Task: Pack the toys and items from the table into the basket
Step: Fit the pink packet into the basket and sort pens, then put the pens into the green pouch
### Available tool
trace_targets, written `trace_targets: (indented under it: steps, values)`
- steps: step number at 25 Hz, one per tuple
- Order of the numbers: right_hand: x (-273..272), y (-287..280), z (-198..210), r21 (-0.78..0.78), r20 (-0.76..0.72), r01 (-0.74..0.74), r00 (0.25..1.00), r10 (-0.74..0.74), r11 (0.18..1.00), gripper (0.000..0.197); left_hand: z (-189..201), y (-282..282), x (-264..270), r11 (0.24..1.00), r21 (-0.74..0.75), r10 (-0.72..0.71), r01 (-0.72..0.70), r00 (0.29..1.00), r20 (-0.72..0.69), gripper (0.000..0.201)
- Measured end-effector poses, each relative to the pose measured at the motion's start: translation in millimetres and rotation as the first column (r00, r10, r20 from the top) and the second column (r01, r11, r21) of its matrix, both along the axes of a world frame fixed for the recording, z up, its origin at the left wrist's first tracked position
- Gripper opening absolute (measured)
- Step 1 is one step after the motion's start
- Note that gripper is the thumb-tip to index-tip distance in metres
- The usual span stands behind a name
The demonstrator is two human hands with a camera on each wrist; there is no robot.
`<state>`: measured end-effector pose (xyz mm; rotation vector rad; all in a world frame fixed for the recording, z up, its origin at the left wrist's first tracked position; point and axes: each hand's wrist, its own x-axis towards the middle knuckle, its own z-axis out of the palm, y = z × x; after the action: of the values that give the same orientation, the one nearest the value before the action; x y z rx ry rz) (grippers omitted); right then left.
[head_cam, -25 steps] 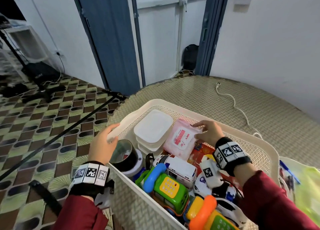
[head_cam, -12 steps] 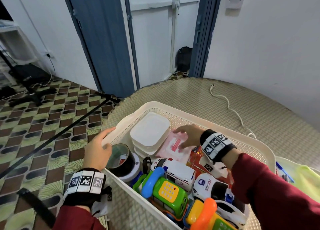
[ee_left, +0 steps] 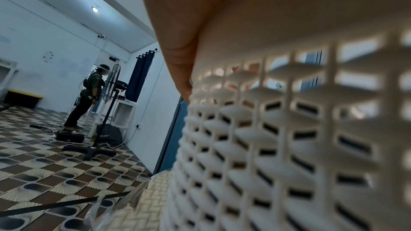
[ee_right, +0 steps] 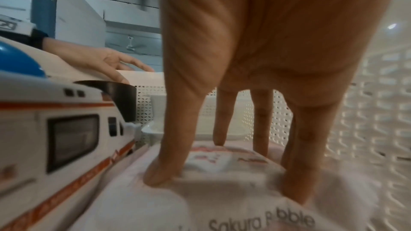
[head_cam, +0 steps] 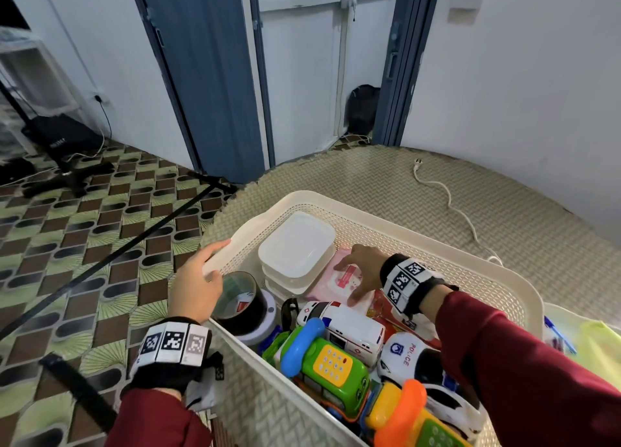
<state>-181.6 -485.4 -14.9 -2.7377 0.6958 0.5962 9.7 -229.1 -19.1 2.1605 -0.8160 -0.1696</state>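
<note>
A white perforated basket [head_cam: 470, 261] stands on the woven table top. Inside lie stacked white lidded boxes [head_cam: 295, 245], a tape roll [head_cam: 238, 295], a toy ambulance [head_cam: 346, 325], a green toy phone [head_cam: 329, 369], a police car [head_cam: 413, 356] and a pink wipes pack [head_cam: 336, 282]. My right hand [head_cam: 363, 268] presses down on the pack with spread, nearly straight fingers; the right wrist view shows the fingertips [ee_right: 160, 176] denting the pack [ee_right: 222, 208]. My left hand [head_cam: 195, 285] rests on the basket's left rim, fingers laid along it, the palm against the outer wall [ee_left: 289, 129].
A white cable [head_cam: 447, 198] snakes across the table mat [head_cam: 386, 184] behind the basket. A yellow-green plastic bag [head_cam: 598, 345] lies at the right. A black stand leg [head_cam: 134, 241] crosses the tiled floor on the left. Another person [ee_left: 89, 94] stands far off by a fan.
My right hand has gone down and left with the pink pack, which now lies flat beside the white boxes. The left hand has stayed on the rim.
</note>
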Motion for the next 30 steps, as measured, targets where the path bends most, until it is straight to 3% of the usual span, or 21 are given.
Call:
trace_targets:
  steps: [5, 9, 12, 16, 18, 21, 25, 30]
  values:
    - [-1.9, 1.8, 4.4, 0.025, 0.003, 0.0, 1.0, 0.0, 1.0, 0.081, 3.6, 1.7, -3.2, 1.0, 0.011, 0.012, -0.012, 1.0, 0.002, 0.06]
    - [-23.1, -1.2, 28.8, 0.091, 0.168, 0.099, 0.979, -0.114, 0.991, 0.064, 18.0, 2.0, -11.8, 0.995, 0.1, -0.012, 0.007, 0.999, 0.047, 0.058]
    - [-48.3, -6.9, 55.1, 0.082, 0.229, 0.109, 0.965, -0.125, 0.991, 0.052, 34.9, 0.4, -28.8, 0.987, 0.161, -0.012, -0.009, 0.991, 0.132, 0.043]
    - [-86.4, -5.2, 93.5, 0.14, 0.449, 0.14, 0.873, -0.188, 0.98, 0.039, 76.2, -12.7, -65.1, 0.997, -0.026, -0.072, 0.075, 0.992, 0.108, 0.028]
    - [-112.7, -0.9, 110.9, 0.141, 0.544, 0.129, 0.819, -0.186, 0.982, 0.033, 100.1, -27.8, -93.2, 0.98, -0.125, -0.142, 0.154, 0.985, 0.102, 0.024]
    - [-164.0, 1.3, 129.6, 0.163, 0.708, 0.142, 0.673, -0.216, 0.976, 0.023, 127.9, -55.4, -148.9, 0.936, -0.23, -0.25, 0.266, 0.963, 0.1, 0.019]
    - [-251.6, -5.9, 130.8, 0.245, 0.788, 0.208, 0.527, -0.32, 0.947, 0.017, 141.1, -87.6, -242.9, 0.873, -0.285, -0.386, 0.395, 0.918, 0.091, 0.018]
    - [-368.7, -17.5, 94.1, 0.35, 0.732, 0.343, 0.48, -0.483, 0.872, 0.015, 123.5, -123.0, -364.7, 0.803, -0.298, -0.533, 0.517, 0.846, 0.033, 0.019]
